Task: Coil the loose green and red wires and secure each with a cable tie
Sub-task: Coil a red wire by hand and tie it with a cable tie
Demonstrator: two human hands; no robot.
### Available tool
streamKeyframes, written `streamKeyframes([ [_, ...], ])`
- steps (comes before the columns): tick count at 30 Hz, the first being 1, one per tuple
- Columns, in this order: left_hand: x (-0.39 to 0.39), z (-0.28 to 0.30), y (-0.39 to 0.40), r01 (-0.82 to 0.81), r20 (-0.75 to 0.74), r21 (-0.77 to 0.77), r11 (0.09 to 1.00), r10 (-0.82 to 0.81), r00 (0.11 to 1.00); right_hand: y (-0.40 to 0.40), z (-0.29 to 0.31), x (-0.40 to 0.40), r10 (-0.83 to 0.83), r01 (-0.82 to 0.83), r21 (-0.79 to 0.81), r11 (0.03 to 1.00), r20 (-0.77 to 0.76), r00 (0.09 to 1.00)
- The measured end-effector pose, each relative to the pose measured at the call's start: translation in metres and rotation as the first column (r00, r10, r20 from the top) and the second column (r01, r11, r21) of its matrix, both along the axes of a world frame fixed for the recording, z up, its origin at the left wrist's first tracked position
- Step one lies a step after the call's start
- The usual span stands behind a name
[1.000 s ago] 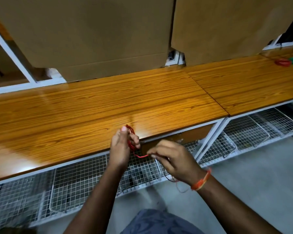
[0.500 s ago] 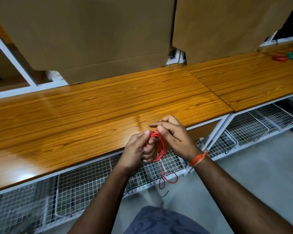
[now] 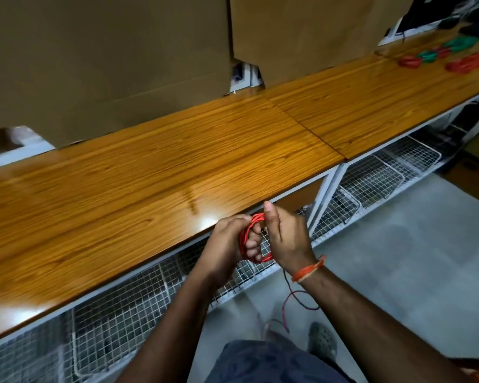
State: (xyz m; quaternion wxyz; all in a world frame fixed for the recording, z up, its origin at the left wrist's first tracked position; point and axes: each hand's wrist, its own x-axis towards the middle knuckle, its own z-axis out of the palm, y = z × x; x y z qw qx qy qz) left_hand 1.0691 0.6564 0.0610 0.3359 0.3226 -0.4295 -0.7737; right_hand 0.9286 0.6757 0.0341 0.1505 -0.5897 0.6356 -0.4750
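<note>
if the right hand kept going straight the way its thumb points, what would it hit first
Probably the front edge of the wooden benchtop. The right hand, gripping the red wire coil beside the left hand, has its thumb aimed up toward that edge. Depth is unclear; it might pass just above the surface.

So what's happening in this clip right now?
A person is winding a red wire into a coil in front of a wooden bench. The left hand holds the coil; the right hand grips it too. A loose tail hangs toward the floor. Finished coils lie far right.
</note>
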Motion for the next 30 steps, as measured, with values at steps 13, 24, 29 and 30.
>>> streamKeyframes([
  [13,-0.149,0.013,-0.026,-0.294,-0.145,0.211,0.932,0.328,0.934,-0.039,0.007,-0.115,-0.184,0.139,0.143,0.980,0.383,0.905],
  [24,-0.213,0.022,-0.036,-0.256,-0.238,0.188,0.948,0.297,0.925,-0.068,0.025,-0.188,0.067,-0.117,0.091,0.989,0.430,0.900],
  [29,-0.220,0.021,-0.046,-0.379,-0.295,0.252,0.890,0.444,0.846,-0.061,0.007,-0.220,0.264,-0.364,0.137,0.921,0.465,0.845],
  [30,-0.218,0.022,-0.049,-0.403,-0.308,0.263,0.876,0.472,0.826,-0.057,0.003,-0.225,0.293,-0.403,0.166,0.900,0.454,0.842],
])
